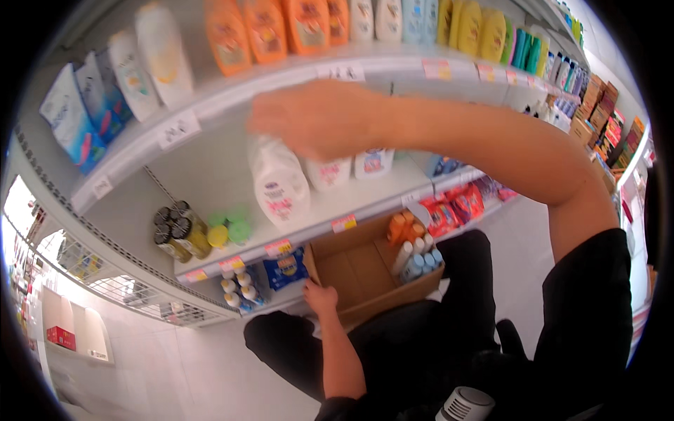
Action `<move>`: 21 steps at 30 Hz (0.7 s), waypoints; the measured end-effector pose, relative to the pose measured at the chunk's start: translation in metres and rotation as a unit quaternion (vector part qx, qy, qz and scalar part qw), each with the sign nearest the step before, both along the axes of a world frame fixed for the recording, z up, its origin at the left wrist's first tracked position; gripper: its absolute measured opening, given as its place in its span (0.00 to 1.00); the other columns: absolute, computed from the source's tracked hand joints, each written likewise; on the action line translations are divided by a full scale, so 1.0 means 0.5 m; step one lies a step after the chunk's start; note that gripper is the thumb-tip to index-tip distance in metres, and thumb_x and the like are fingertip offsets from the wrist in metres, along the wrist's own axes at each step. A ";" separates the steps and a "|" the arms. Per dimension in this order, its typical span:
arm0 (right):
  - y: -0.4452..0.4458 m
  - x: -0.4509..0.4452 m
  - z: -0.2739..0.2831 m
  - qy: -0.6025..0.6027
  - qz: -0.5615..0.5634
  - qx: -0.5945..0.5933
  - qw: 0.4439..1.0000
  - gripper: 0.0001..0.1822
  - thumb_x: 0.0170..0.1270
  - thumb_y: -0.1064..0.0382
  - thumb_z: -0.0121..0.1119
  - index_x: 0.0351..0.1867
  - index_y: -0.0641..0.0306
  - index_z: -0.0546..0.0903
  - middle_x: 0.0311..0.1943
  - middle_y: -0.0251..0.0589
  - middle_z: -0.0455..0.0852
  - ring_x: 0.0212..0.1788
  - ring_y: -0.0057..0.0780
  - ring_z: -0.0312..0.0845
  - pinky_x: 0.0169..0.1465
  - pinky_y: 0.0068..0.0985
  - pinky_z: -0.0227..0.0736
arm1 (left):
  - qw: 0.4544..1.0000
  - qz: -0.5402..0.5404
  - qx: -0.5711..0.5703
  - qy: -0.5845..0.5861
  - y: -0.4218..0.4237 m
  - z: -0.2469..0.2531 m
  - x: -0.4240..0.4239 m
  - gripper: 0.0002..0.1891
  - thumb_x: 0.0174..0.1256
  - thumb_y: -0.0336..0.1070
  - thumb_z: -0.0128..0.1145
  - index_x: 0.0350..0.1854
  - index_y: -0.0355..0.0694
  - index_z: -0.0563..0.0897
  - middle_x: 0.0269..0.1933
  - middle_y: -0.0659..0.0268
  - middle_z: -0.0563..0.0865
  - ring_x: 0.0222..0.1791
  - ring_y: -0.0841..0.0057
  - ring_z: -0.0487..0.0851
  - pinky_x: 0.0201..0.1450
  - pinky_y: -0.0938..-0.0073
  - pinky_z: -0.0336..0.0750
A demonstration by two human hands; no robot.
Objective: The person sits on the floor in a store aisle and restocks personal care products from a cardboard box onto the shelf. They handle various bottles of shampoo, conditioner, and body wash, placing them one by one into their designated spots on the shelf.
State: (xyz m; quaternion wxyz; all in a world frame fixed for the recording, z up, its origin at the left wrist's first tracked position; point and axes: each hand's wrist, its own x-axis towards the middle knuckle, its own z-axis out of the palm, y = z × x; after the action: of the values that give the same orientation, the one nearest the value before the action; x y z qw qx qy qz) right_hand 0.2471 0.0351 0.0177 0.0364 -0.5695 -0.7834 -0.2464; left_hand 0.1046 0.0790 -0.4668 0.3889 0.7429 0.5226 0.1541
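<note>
My right hand (316,118), blurred, reaches across to the middle shelf. Its fingers are around the top of a white plastic bottle (281,192) with pink print, which leans slightly; the cap is hidden by the hand. Behind the wrist, two more white bottles, one of them a pink-printed bottle (330,174), are partly covered. Lower down, my left hand (321,297) grips the near left corner of an open cardboard box (363,310) between my legs. Inside the box, orange-capped bottles (404,227), white bottles and light blue bottles (418,266) stand along the right side.
Orange bottles (310,26), yellow bottles and pouches (73,116) line the upper shelf (231,84). Dark-lidded jars (181,231) and green-lidded tubs (234,226) stand left on the middle shelf. Red packs (455,208) and a blue pack (286,269) lie below. Stacked cartons (590,116) rise far right.
</note>
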 end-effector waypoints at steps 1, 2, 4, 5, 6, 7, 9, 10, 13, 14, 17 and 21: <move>-0.023 0.005 -0.066 -0.049 0.048 -0.017 0.998 0.19 0.62 0.66 0.58 0.56 0.61 0.74 0.54 0.47 0.77 0.46 0.46 0.82 0.39 0.37 0.79 | 1.000 -0.001 0.010 -0.004 0.003 -0.010 -0.005 0.33 0.52 0.29 0.60 0.65 0.34 0.70 0.61 0.40 0.75 0.60 0.38 0.73 0.67 0.48 0.68; -0.061 0.013 -0.127 -0.101 0.088 -0.031 0.991 0.17 0.63 0.63 0.58 0.54 0.61 0.75 0.50 0.45 0.78 0.47 0.43 0.82 0.39 0.36 0.79 | 1.000 -0.011 0.023 -0.013 -0.002 -0.011 -0.001 0.33 0.51 0.29 0.59 0.64 0.34 0.70 0.60 0.40 0.75 0.60 0.39 0.74 0.67 0.48 0.68; -0.122 0.026 -0.239 -0.100 0.098 -0.142 0.980 0.15 0.63 0.61 0.58 0.49 0.60 0.75 0.43 0.42 0.76 0.43 0.36 0.80 0.40 0.34 0.78 | 1.000 -0.004 0.022 -0.020 0.008 -0.001 -0.011 0.32 0.51 0.28 0.59 0.64 0.34 0.71 0.59 0.40 0.76 0.59 0.39 0.74 0.66 0.48 0.68; -0.152 0.045 -0.295 -0.097 0.082 -0.219 0.967 0.15 0.62 0.59 0.59 0.48 0.60 0.75 0.44 0.41 0.77 0.44 0.35 0.80 0.41 0.33 0.78 | 0.999 -0.005 0.022 -0.026 0.007 0.002 -0.013 0.32 0.51 0.28 0.59 0.64 0.34 0.71 0.58 0.40 0.76 0.59 0.39 0.74 0.66 0.48 0.68; -0.171 0.075 -0.373 -0.090 0.029 -0.293 0.951 0.16 0.60 0.58 0.62 0.46 0.60 0.77 0.48 0.43 0.78 0.48 0.36 0.81 0.46 0.34 0.79 | 0.999 -0.001 0.034 -0.013 0.014 0.002 -0.019 0.32 0.51 0.27 0.58 0.64 0.34 0.72 0.57 0.40 0.77 0.58 0.40 0.75 0.64 0.48 0.70; -0.200 0.110 -0.433 -0.086 -0.038 -0.374 0.923 0.16 0.60 0.57 0.62 0.47 0.62 0.79 0.51 0.44 0.79 0.50 0.37 0.81 0.48 0.35 0.79 | 0.999 -0.006 0.033 -0.015 0.013 0.003 -0.017 0.31 0.51 0.27 0.58 0.63 0.34 0.72 0.56 0.40 0.77 0.58 0.40 0.75 0.64 0.49 0.70; -0.265 0.166 -0.511 -0.031 -0.182 -0.471 0.863 0.19 0.61 0.55 0.63 0.50 0.64 0.81 0.54 0.47 0.79 0.52 0.42 0.81 0.51 0.38 0.79 | 0.999 -0.023 0.030 -0.020 0.006 0.009 -0.011 0.30 0.52 0.27 0.58 0.63 0.34 0.72 0.56 0.40 0.77 0.58 0.40 0.76 0.63 0.49 0.71; -0.285 0.186 -0.532 0.019 -0.250 -0.487 0.836 0.21 0.62 0.55 0.63 0.52 0.64 0.82 0.55 0.49 0.79 0.52 0.44 0.81 0.52 0.40 0.79 | 0.999 -0.023 0.031 -0.014 0.004 0.011 -0.012 0.30 0.52 0.27 0.58 0.63 0.34 0.73 0.56 0.40 0.77 0.57 0.40 0.76 0.63 0.49 0.71; -0.299 0.230 -0.551 0.240 -0.319 -0.453 0.797 0.21 0.61 0.55 0.64 0.54 0.59 0.81 0.54 0.52 0.79 0.52 0.50 0.81 0.55 0.41 0.78 | 0.999 -0.010 0.034 -0.007 0.007 0.019 -0.014 0.30 0.52 0.27 0.58 0.62 0.34 0.73 0.56 0.40 0.77 0.57 0.39 0.76 0.63 0.50 0.72; -0.315 0.241 -0.565 0.315 -0.324 -0.408 0.793 0.18 0.60 0.58 0.64 0.51 0.58 0.83 0.52 0.52 0.81 0.52 0.49 0.82 0.56 0.40 0.78 | 0.999 -0.011 0.032 -0.007 0.006 0.021 -0.014 0.30 0.52 0.27 0.58 0.62 0.34 0.73 0.57 0.40 0.77 0.57 0.39 0.76 0.63 0.49 0.72; -0.355 0.281 -0.688 0.452 -0.352 -0.211 0.792 0.12 0.57 0.64 0.64 0.44 0.57 0.85 0.50 0.50 0.82 0.53 0.49 0.81 0.58 0.39 0.77 | 1.000 -0.018 0.022 -0.007 0.000 0.029 -0.005 0.30 0.52 0.27 0.58 0.62 0.33 0.73 0.57 0.41 0.77 0.58 0.39 0.76 0.63 0.50 0.71; -0.307 0.271 -0.756 0.417 -0.500 -0.149 0.744 0.27 0.59 0.58 0.65 0.61 0.55 0.78 0.62 0.56 0.71 0.62 0.59 0.70 0.60 0.49 0.75 | 0.999 -0.016 0.035 -0.026 0.010 0.012 -0.021 0.29 0.52 0.26 0.57 0.62 0.33 0.73 0.57 0.41 0.76 0.58 0.40 0.76 0.63 0.50 0.71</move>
State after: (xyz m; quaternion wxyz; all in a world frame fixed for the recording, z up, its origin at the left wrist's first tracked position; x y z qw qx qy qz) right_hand 0.3828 -0.1182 -0.3603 0.1457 -0.9235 -0.3202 0.1527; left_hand 0.0943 0.0838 -0.4609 0.3784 0.7604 0.4944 0.1851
